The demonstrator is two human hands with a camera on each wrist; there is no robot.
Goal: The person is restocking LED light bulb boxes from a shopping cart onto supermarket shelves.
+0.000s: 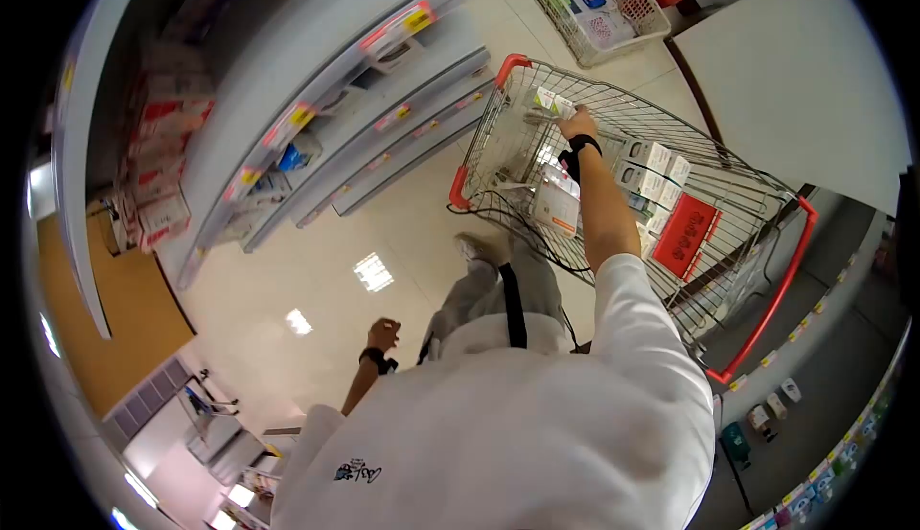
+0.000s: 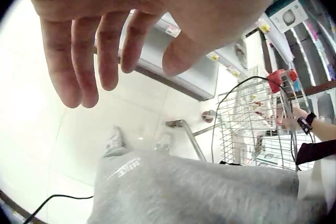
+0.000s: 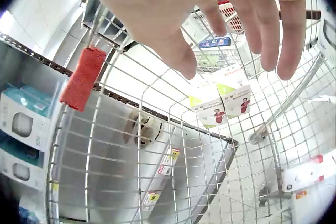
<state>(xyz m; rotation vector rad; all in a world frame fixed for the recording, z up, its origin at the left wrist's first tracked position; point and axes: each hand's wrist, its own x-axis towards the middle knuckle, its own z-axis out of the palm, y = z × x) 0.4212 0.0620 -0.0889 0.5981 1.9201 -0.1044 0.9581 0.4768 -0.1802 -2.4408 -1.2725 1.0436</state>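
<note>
In the head view the right hand (image 1: 579,125) reaches into the wire shopping cart (image 1: 623,99), beside small white-and-green boxes (image 1: 554,102) near its far end. From the right wrist view, the right hand (image 3: 231,35) hangs over those boxes (image 3: 220,103) with fingers spread downward, none visibly gripping one. White boxes (image 1: 652,171), a red package (image 1: 686,235) and a white-and-orange box (image 1: 556,206) also lie in the cart. The left hand (image 1: 384,334) hangs beside the body, holding nothing; its fingers (image 2: 108,50) are loosely extended in the left wrist view.
Grey shelves (image 1: 383,113) with price tags stand on the left. A plastic basket (image 1: 599,27) of packages sits beyond the cart, and a white panel (image 1: 795,80) stands to its right. A black cable (image 1: 551,252) trails over the cart's near edge.
</note>
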